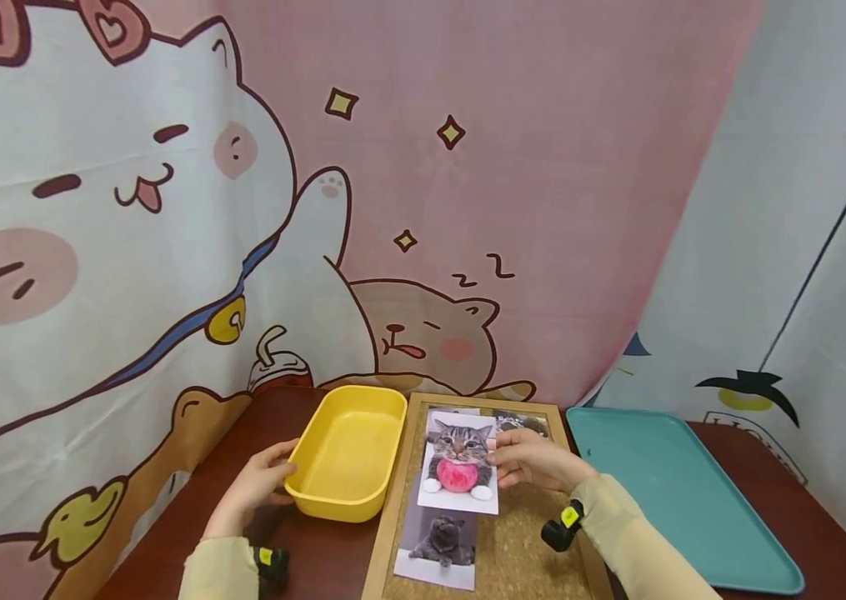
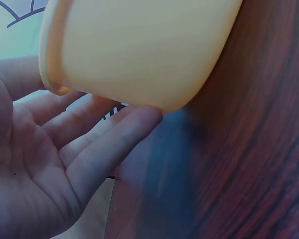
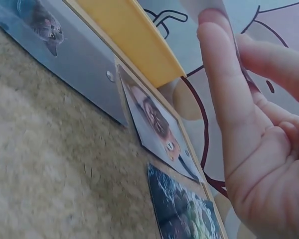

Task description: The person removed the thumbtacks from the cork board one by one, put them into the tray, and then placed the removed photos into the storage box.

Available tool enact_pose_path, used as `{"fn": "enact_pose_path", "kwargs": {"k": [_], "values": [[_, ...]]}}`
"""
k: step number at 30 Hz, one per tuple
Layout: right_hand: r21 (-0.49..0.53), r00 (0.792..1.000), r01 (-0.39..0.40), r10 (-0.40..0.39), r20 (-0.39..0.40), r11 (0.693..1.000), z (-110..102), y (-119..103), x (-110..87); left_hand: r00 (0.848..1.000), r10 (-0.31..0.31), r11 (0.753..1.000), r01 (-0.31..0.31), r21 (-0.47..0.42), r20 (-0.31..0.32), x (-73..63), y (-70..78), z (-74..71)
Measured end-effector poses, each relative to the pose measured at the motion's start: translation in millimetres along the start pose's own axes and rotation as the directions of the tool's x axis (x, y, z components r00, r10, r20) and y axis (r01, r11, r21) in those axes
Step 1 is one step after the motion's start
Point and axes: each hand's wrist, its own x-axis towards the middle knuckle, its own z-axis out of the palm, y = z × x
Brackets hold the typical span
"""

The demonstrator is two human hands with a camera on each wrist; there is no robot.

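The right hand pinches the right edge of a cat photo between its fingers and thumb, holding it raised over the left half of a cork board in the middle of the tabletop. The photo's long axis runs from the tabletop's near edge to its far edge; the cat's head points to the far edge and its white paws to the near one. The print is a thin, flat rectangle, with a fuzzy-looking pink ball pictured under the chin.

The left hand grips the left rim of a yellow tray, its fingers clamped there, slightly spread against the smooth outer wall. This deep, round-cornered tray stretches lengthwise towards the tabletop's far edge, left of the board.

The board has speckled cork in a pale wooden frame. A grey cat photo lies on it, nearer the tabletop's near edge, beside a dark mottled print and a brownish cat print at the far end. Along the tabletop's right side lies a shallow teal tray, rounded at its corners. The tabletop is reddish-brown and wood-grained.
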Motion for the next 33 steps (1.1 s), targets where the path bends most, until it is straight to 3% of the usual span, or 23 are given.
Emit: {"fn": "enact_pose_path", "kwargs": {"k": [23, 33], "values": [[0.051, 0.999, -0.03, 0.031, -0.019, 0.998, 39, -8, 56.1, 0.995, 0.061, 0.998, -0.058, -0.029, 0.081, 2.6, -1.5, -5.9], [0.042, 0.999, -0.041, 0.041, -0.01, 0.998, 51, -22, 81.4, 0.997, 0.049, 0.998, -0.046, -0.048, 0.061, 3.8, -4.5, -6.5]]}}
